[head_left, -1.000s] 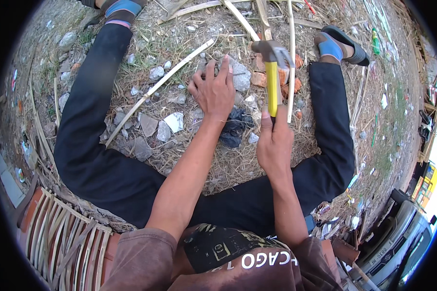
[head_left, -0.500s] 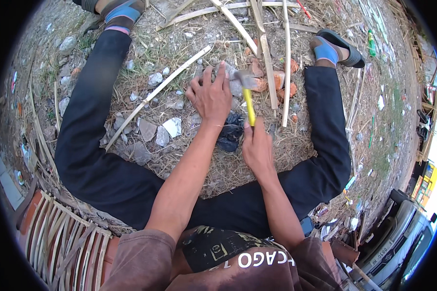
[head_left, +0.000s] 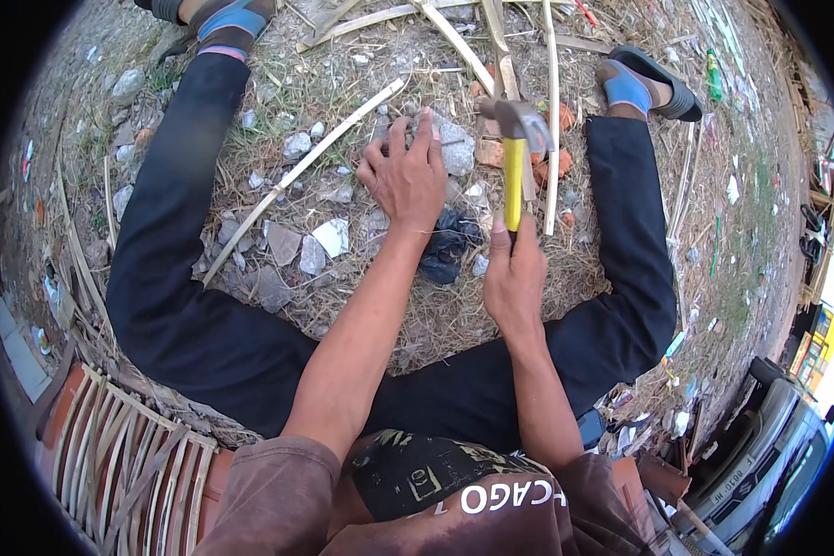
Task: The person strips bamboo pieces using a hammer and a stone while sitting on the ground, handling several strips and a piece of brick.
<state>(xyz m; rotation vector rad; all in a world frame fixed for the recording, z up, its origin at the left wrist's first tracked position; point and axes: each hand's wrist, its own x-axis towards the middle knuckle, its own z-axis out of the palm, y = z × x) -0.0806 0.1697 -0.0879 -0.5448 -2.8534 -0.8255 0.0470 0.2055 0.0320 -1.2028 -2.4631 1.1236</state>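
My right hand (head_left: 515, 280) is closed around the yellow handle of a claw hammer (head_left: 515, 181). The hammer's metal head is raised, with broken red bricks behind it. My left hand (head_left: 404, 181) lies palm down with its fingers spread and slightly bent. Its thumb side rests against a grey chunk of stone (head_left: 455, 146); what lies under the palm is hidden. Just below the stone, between my forearms, is a crumpled black plastic bag (head_left: 446, 248). Pieces of red brick (head_left: 489, 153) sit right of the stone.
Long wooden strips (head_left: 301, 181) lie over the dry grass, and another strip (head_left: 552, 120) stands close right of the hammer. White and grey rubble (head_left: 330, 237) is scattered at left. My legs (head_left: 171, 232) frame the spot. A vehicle (head_left: 759, 459) is at lower right.
The hammer has lifted off the stone and moved right along with my right hand. The left hand stays almost in place, and more of the grey stone shows.
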